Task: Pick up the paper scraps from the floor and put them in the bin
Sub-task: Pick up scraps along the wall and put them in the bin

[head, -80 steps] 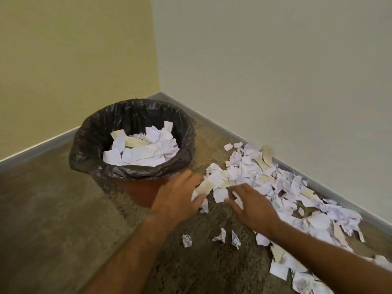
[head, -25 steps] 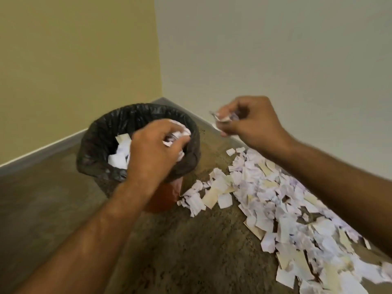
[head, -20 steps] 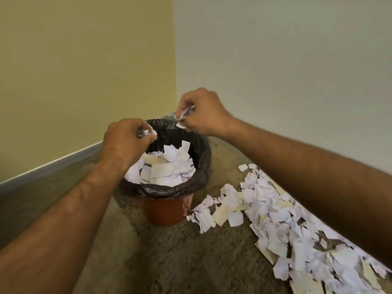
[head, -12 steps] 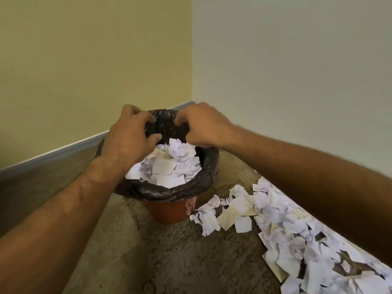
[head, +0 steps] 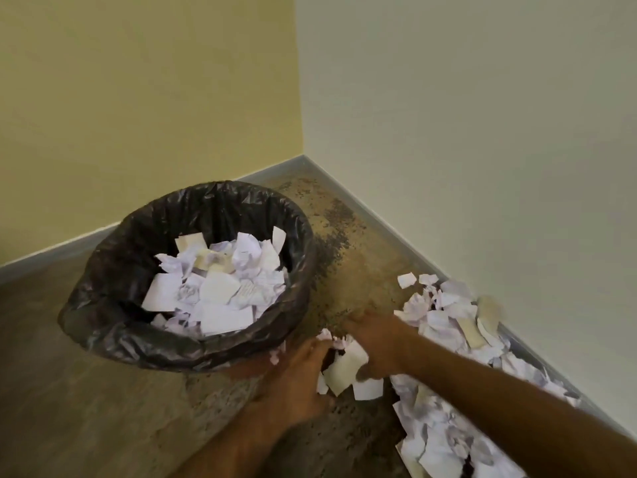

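White paper scraps [head: 346, 369] lie cupped between both half-curled hands, left [head: 303, 372] and right [head: 377, 343]; squeeze firmly before lifting to the bin [head: 113, 332].

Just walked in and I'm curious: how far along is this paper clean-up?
Partly done. The bin with its black liner already holds a heap of scraps. In hand: the left hand and right hand are down on the floor, gathering a small clump of scraps between them beside the bin. Left: a long strip of scraps along the wall, running out of view.
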Tool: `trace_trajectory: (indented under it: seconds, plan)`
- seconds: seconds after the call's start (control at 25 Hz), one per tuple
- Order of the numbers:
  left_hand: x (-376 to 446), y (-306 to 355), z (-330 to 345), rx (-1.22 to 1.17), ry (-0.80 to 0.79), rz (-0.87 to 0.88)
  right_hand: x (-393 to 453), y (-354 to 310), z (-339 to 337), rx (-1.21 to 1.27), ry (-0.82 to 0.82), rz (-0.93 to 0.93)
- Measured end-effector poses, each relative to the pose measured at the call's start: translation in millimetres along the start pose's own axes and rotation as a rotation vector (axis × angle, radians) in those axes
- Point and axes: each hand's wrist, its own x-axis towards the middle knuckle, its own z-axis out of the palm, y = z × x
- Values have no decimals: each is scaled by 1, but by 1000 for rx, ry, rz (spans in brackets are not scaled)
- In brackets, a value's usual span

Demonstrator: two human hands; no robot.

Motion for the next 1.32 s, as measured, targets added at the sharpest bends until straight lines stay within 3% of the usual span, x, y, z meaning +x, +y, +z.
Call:
trace_trajectory:
  seconds: [0.12,0.4,0.88,1.04,1.24,1.32]
  plan:
    - [17,-27,27,235,-76,-153,21,-11,36,-72,-100,-58]
    - [38,-36,55,101,-161,-294,65,-19,67,-202,-202,-55]
    - [35,-46,56,168,-174,-210,52,-14,55,-106,-185,-102]
    - [31,-28,41,-7,-96,-134,31,2,38,180,38,3]
    - [25,23,-3,-305,164,-7,-5,37,6,497,575,82]
    - [18,49,-29,-380,211,65,-22,46,-25,581,713,127]
